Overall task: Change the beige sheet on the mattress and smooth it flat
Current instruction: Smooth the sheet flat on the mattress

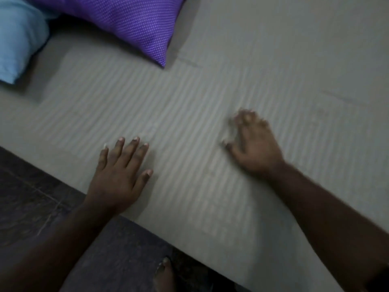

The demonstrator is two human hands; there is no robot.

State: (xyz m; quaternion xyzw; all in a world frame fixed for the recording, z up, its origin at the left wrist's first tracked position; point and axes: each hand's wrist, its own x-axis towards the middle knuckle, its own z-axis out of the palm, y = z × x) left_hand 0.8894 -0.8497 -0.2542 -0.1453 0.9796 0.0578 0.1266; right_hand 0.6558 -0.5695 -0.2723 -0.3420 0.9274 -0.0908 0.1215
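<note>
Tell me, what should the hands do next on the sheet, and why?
Probably slide both hands outward across the beige sheet. The left hand and the right hand already lie flat on it, fingers spread, and small creases show farther out, near the purple pillow and off to the right.

1 head view looks steeply down, close over the mattress (210,91).

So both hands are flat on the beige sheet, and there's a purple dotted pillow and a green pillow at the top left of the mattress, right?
Not quite: the second pillow is light blue, not green. The head view shows the light blue pillow at the far left beside the purple dotted pillow. The rest holds: the left hand and right hand both press on the beige sheet.
</note>
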